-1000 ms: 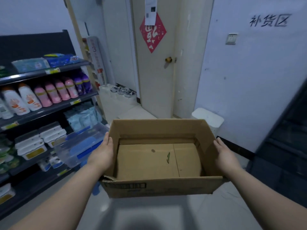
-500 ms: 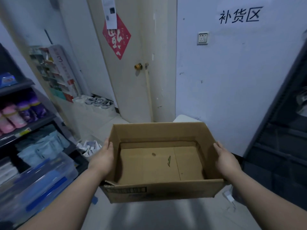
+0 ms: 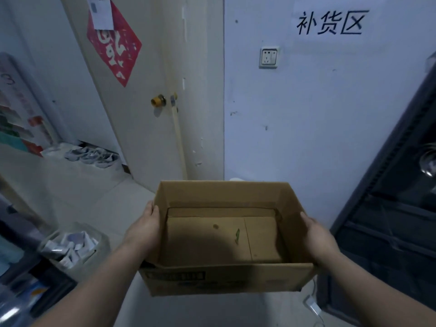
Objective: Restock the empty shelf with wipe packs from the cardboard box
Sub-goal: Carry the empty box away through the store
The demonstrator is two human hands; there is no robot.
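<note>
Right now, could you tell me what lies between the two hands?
In the head view, only the cardboard box lies between the left hand and right hand; each hand grips a side wall, and the box holds no wipe packs.

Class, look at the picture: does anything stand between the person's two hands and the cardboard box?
Nothing visible does. The left hand and the right hand already press against opposite side walls of the cardboard box, which is open-topped and shows only its bare floor inside.
</note>
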